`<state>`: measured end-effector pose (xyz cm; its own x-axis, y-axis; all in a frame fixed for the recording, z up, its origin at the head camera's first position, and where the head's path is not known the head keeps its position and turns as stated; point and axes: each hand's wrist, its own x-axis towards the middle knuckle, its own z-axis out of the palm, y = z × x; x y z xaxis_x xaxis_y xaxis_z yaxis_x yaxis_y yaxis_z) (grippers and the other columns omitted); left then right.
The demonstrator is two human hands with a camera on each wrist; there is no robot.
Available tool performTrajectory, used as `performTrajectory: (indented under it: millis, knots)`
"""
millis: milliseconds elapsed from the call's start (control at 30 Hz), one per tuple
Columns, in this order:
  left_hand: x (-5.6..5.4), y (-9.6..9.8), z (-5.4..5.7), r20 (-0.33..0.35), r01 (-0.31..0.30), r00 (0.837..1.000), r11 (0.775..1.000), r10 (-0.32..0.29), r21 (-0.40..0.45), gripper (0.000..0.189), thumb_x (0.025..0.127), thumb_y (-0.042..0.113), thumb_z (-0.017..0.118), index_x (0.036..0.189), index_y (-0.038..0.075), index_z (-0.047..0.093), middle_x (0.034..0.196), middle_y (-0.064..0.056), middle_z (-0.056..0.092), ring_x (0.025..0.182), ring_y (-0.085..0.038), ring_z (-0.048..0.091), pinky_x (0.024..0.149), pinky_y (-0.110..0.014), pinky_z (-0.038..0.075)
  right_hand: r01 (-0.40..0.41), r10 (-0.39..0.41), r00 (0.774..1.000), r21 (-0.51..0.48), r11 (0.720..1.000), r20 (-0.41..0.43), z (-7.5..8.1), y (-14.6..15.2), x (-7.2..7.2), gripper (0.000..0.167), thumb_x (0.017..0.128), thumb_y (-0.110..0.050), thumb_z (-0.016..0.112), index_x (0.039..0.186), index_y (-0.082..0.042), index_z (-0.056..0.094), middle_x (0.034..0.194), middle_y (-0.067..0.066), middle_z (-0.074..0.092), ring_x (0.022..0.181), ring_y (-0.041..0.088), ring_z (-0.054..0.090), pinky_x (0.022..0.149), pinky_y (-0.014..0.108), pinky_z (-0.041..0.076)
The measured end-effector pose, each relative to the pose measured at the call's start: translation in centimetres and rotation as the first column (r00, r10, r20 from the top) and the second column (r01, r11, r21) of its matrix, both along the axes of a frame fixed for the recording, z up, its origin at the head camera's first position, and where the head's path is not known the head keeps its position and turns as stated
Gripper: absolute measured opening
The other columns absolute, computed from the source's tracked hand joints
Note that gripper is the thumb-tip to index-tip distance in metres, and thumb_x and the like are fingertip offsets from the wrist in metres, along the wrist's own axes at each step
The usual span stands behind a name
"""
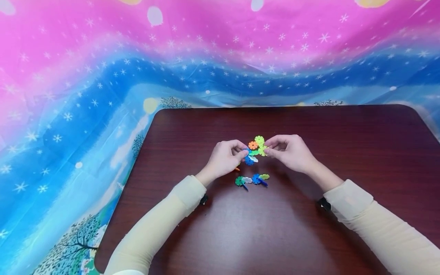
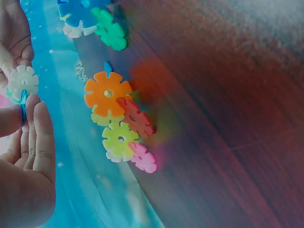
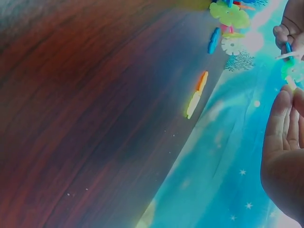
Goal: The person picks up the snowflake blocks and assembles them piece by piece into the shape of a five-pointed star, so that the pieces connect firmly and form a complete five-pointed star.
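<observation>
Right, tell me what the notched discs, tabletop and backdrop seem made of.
Notched discs: probably plastic, smooth; even colour, crisp slots.
Tabletop: wood or lookalike laminate, fairly glossy; streaky grain, pale sheen.
Backdrop: likely printed fabric, maybe plastic sheet; soft folds.

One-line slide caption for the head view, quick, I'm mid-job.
Left hand and right hand pinch small notched discs above a brown table, before a pink-and-blue snowflake-patterned backdrop.

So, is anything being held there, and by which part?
Yes, a small cluster of joined notched discs: the left hand pinches its blue disc, the right hand a pale disc at the opposite end.
</observation>
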<state>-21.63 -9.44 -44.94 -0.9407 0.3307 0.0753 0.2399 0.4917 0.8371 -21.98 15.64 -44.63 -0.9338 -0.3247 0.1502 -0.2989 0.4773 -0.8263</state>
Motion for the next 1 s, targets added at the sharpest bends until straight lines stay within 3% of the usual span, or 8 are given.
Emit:
performTrajectory:
  millis: [200, 367, 767, 1000]
  knots:
    - [0.44, 0.36, 0.39, -0.100, -0.018, 0.995, 0.998, 0.012, -0.064, 0.011, 0.098, 0.019, 0.075, 0.107, 0.012, 0.076, 0.086, 0.006, 0.071, 0.073, -0.008, 0.065, 0.066, -0.026, 0.056, 0.002, -0.002, 1.000, -0.003, 1.000, -0.015, 0.16, 0.08, 0.18, 0.017, 0.091, -0.007, 0.081, 0.107, -0.009, 0.077, 0.087, 0.003, 0.074, 0.078, 0.030, 0.073, 0.066, 0.028, 0.059]
    - [0.57, 0.56, 0.33, -0.105, -0.027, 0.994, 0.998, 0.021, -0.063, 0.012, 0.097, 0.019, 0.076, 0.107, 0.012, 0.076, 0.086, 0.006, 0.071, 0.073, -0.007, 0.065, 0.067, -0.025, 0.055, 0.004, -0.005, 1.000, -0.051, 0.999, -0.024, -0.15, 0.04, 0.43, 0.018, 0.092, -0.008, 0.081, 0.109, -0.006, 0.076, 0.089, 0.005, 0.076, 0.082, 0.035, 0.074, 0.068, 0.026, 0.060]
    - [0.81, 0.49, -0.03, -0.162, 0.004, 0.987, 0.999, -0.012, -0.050, 0.006, 0.097, 0.015, 0.076, 0.101, 0.011, 0.077, 0.085, 0.007, 0.070, 0.074, -0.007, 0.063, 0.072, -0.024, 0.054, -0.033, 0.033, 0.999, -0.045, 0.998, 0.014, -0.29, 0.10, 0.07, 0.016, 0.091, -0.007, 0.081, 0.107, -0.006, 0.077, 0.086, 0.005, 0.074, 0.077, 0.035, 0.074, 0.067, 0.028, 0.060]
    - [0.75, 0.57, -0.15, -0.132, 0.008, 0.991, 1.000, -0.012, -0.030, 0.004, 0.097, 0.014, 0.076, 0.100, 0.012, 0.076, 0.084, 0.007, 0.070, 0.075, -0.008, 0.063, 0.072, -0.025, 0.054, -0.054, 0.056, 0.997, -0.054, 0.997, 0.047, -0.22, 0.33, 0.12, 0.015, 0.092, -0.005, 0.079, 0.107, -0.005, 0.077, 0.086, 0.006, 0.075, 0.079, 0.037, 0.074, 0.069, 0.032, 0.061]
